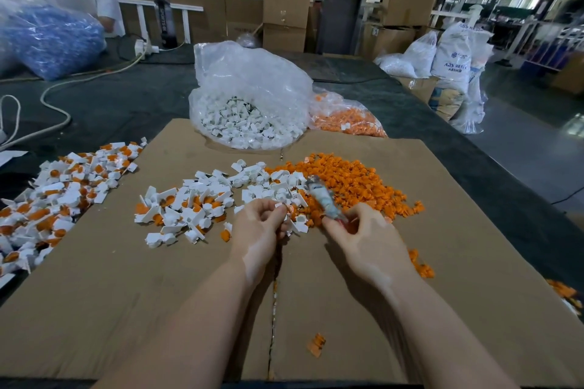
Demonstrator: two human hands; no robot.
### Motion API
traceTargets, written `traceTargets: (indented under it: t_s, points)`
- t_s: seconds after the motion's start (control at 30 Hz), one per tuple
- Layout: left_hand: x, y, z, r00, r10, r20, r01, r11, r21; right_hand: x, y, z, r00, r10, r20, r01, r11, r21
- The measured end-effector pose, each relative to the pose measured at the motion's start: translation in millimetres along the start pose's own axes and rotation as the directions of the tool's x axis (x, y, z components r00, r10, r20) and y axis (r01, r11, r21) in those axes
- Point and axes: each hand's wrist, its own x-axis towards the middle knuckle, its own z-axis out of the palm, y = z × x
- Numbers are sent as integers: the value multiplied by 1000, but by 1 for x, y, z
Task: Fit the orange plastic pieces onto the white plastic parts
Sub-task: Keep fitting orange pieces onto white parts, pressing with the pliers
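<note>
At the centre of the frame we pinch a small white part [282,206] in the fingertips of our left hand [259,227]; it looks light, stiff and smooth, so we judge a firm pinch on its flat wing best, leaving the socket free. Our right hand [363,237] is curled round a slim tube-like tool [322,199], with something orange showing under the fingers. Just beyond lie loose white parts [268,186] and, to the right, a heap of orange pieces [350,183], small enough to slip or scatter. Finished white-and-orange assemblies [63,193] pile up at the left. All rest on cardboard [126,309] over the worktop [126,95]. A clear bag of white parts [249,98] stands at upper centre.
</note>
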Motion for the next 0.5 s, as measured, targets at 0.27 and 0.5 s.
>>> traceTargets:
  t_s: [0.27,0.5]
  points:
    - [-3,-4,3,986,162,26,-162,932,325,23,25,9,980,-136,-142,48,865,-500]
    - [-1,-8,3,983,182,27,-179,905,386,24,33,17,986,-106,-127,8,797,-604]
